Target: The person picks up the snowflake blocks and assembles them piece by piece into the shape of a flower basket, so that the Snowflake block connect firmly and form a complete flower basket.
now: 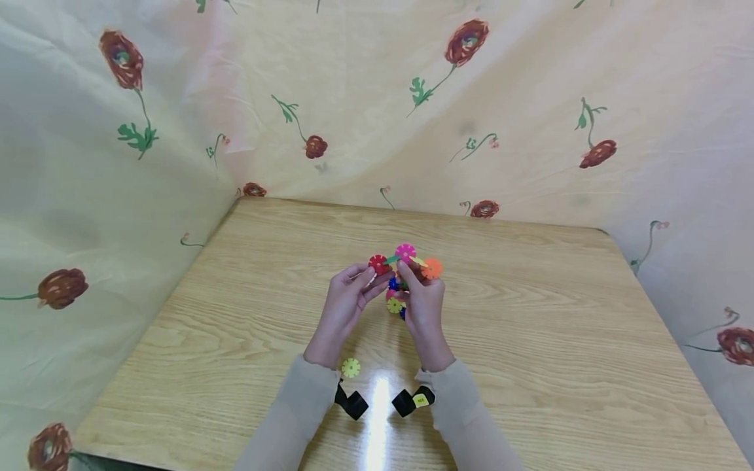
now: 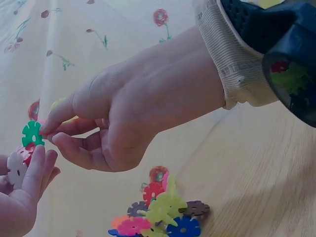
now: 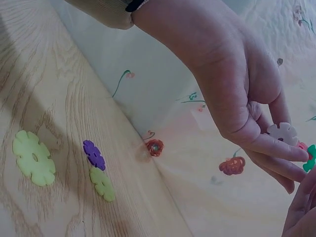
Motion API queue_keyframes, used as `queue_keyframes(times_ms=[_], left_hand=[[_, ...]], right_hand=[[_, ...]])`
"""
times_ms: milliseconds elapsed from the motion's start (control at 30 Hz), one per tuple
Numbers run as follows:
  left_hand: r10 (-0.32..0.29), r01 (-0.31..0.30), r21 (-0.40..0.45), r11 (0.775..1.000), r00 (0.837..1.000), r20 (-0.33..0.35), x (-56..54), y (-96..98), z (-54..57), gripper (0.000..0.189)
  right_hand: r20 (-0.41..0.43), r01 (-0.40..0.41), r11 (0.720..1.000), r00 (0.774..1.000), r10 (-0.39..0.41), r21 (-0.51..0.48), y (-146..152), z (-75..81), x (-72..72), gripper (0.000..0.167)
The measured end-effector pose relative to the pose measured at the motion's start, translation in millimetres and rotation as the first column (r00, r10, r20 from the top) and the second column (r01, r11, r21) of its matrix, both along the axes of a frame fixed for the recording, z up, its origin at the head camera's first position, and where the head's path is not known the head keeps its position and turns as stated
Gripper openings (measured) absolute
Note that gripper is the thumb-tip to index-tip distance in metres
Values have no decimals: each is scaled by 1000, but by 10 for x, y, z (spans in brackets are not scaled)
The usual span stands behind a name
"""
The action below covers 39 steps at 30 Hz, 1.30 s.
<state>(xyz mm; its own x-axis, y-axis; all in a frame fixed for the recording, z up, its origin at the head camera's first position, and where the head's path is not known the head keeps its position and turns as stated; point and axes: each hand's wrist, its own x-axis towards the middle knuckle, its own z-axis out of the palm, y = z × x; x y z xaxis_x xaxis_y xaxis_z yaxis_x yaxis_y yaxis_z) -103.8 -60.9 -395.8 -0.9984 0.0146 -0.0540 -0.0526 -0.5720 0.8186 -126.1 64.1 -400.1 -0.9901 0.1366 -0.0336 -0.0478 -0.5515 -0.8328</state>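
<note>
Both hands hold a short chain of notched plastic building discs above the table. My left hand (image 1: 347,296) has its fingers around the chain's end, at a white disc (image 3: 282,133) and a red disc (image 1: 379,264). With thumb and fingertips, my right hand (image 1: 423,302) pinches the chain beside a green disc (image 2: 32,133). Beyond the right hand, a pink disc (image 1: 405,252), a yellow one (image 1: 418,261) and an orange one (image 1: 432,268) continue it. A cluster of joined colored discs (image 2: 165,207) stands on the table below, partly hidden by the right hand in the head view.
A loose yellow disc (image 1: 351,367) lies by the left wrist. In the right wrist view, a purple disc (image 3: 94,154) and a second yellow disc (image 3: 102,184) lie touching on the wooden table (image 1: 559,340). Flowered cloth (image 1: 365,78) hangs behind and beside the table.
</note>
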Motion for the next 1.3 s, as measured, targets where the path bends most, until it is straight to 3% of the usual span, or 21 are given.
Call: queue_keyframes(times_ms=[200,467,733,867,1000,1067,1200,1300], left_hand=[[-6,5,-42,999,1000,-15,-4,18,-51,18],[-16,16,-85,996,1000,-5,-14,10,-85,28],[-35,35,-102,994,999,-4,-8,6,-87,28],[-50,51,-125,991,999,7,-12,3,-102,28],[-40,49,-154,987,997,59,-23,-27,-152,28],[-28,42,-120,992,993,117,-28,-46,-166,27],[-59,49,46,998,970,236,-24,-96,-164,31],[-112,78,145,986,962,248,-11,-142,-169,50]], right_hand=[[-1,-20,993,1000,20,113,9,-34,7,9],[-42,-30,954,998,44,298,32,-50,12,10],[-56,-76,941,993,99,330,45,-37,39,16],[-45,-68,942,995,88,329,52,-35,32,15],[-14,-57,940,998,66,337,64,-37,13,12],[2,-51,940,999,53,337,67,-34,3,14],[19,-43,952,999,39,304,69,-31,-12,10],[29,-50,956,999,43,289,73,-32,-18,4]])
